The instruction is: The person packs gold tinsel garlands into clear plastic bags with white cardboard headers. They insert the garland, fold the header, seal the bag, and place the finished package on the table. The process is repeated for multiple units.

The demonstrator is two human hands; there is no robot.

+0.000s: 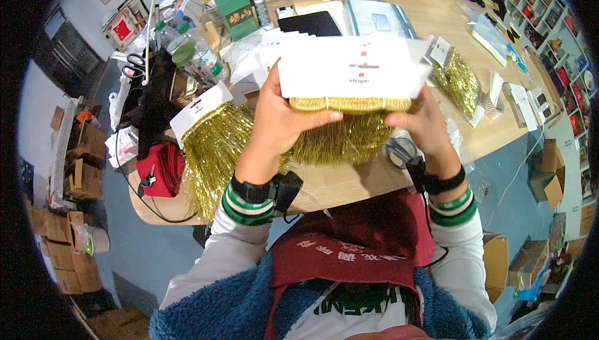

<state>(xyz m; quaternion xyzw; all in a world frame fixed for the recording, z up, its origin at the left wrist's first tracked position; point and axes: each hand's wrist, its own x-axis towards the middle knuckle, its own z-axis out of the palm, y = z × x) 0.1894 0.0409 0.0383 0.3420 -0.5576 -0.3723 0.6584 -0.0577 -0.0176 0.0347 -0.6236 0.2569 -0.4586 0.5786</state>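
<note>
Between my two hands, above the wooden table, is a stack of gold tinsel fringe bundles (344,139) with white header cards (351,71) on top. My left hand (290,115) grips the stack's left side, its thumb along the front of the woven gold edge. My right hand (419,115) grips the right side, thumb also at the front. The cards bear small printing and hide most of my fingers. Left of my left hand lies another gold tinsel fringe (215,153) with its own white card (201,110), partly hanging over the table's edge.
Scissors (401,153) lie under my right wrist. A packed tinsel bundle (456,75) rests at the right on the table (346,185). At the left are a red cloth (161,169), plastic bottles (206,57) and black-handled scissors (135,65); a green box (237,15) stands behind.
</note>
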